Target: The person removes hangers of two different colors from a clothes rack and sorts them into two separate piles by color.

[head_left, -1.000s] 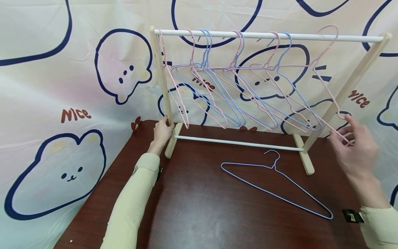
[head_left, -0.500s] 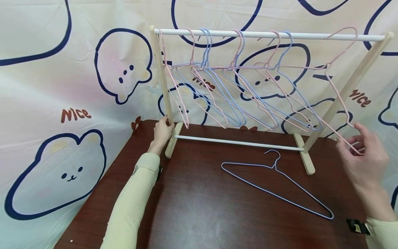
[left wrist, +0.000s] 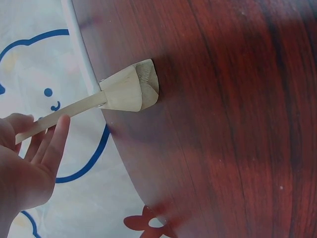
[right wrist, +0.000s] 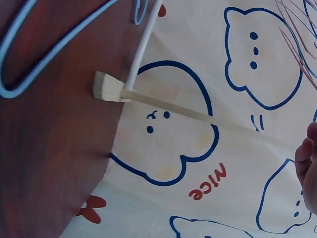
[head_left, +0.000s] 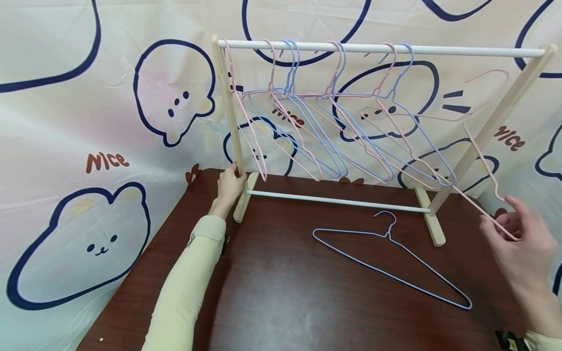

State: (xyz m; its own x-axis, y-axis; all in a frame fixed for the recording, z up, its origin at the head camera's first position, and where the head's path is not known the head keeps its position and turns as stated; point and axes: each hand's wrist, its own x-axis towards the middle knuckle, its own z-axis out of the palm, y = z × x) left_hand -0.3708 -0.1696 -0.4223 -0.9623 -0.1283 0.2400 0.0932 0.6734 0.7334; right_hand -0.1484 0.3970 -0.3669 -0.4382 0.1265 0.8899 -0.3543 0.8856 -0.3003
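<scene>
In the head view, my left hand (head_left: 230,187) grips the left wooden upright (head_left: 230,112) of a hanger rack, low down near its foot. The left wrist view shows the fingers round that post (left wrist: 84,104). At the right, my right hand (head_left: 524,243) pinches a pink clothes hanger (head_left: 482,157) by its near lower corner. That hanger's hook is off the white top rod (head_left: 461,50), hanging below it near the right upright. Only part of my right hand (right wrist: 308,163) shows at the edge of the right wrist view; its hold is hidden there.
Several pink and blue hangers (head_left: 327,139) hang along the rod. A blue hanger (head_left: 382,272) lies flat on the dark brown table (head_left: 281,297) in front of the rack. Behind stands a cartoon-printed cloth (head_left: 175,156). The rack's right foot (head_left: 429,217) rests on the table.
My right hand has moved right and down with the pink hanger. Its hook has come off the rod and dropped below it. The left hand stays on the upright.
</scene>
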